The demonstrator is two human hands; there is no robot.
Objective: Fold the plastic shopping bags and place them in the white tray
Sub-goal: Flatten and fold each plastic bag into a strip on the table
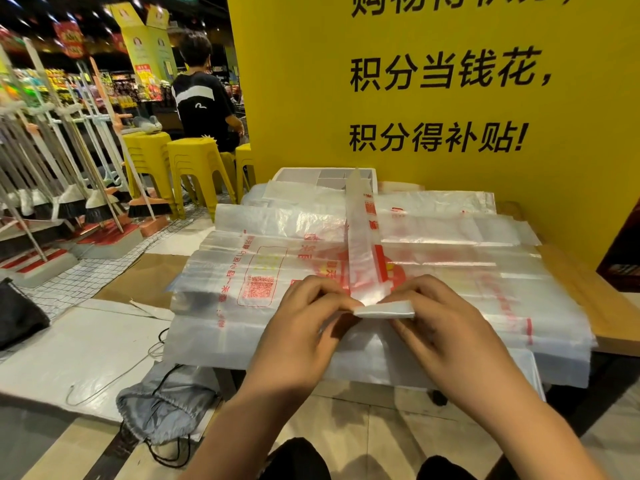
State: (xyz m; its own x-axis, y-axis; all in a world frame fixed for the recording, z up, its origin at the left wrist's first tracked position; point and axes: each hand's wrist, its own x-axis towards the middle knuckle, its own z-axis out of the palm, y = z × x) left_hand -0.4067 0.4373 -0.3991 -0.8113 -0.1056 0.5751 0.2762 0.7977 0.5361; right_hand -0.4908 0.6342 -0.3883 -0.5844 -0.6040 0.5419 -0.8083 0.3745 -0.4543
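Bag strip (363, 237), translucent, red-printed, near end folded, pinched by both hands (304, 317) (440, 320).

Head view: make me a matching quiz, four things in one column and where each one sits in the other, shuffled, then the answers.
Things:
1. folded strip
2. tray
3. grey pouch
4. stools

Places:
A. on the floor, below the table's near left corner
B. beyond the bag pile, by the yellow board
C. near end pinched between left hand and right hand
D. beside the brooms

Pairs: 1-C, 2-B, 3-A, 4-D
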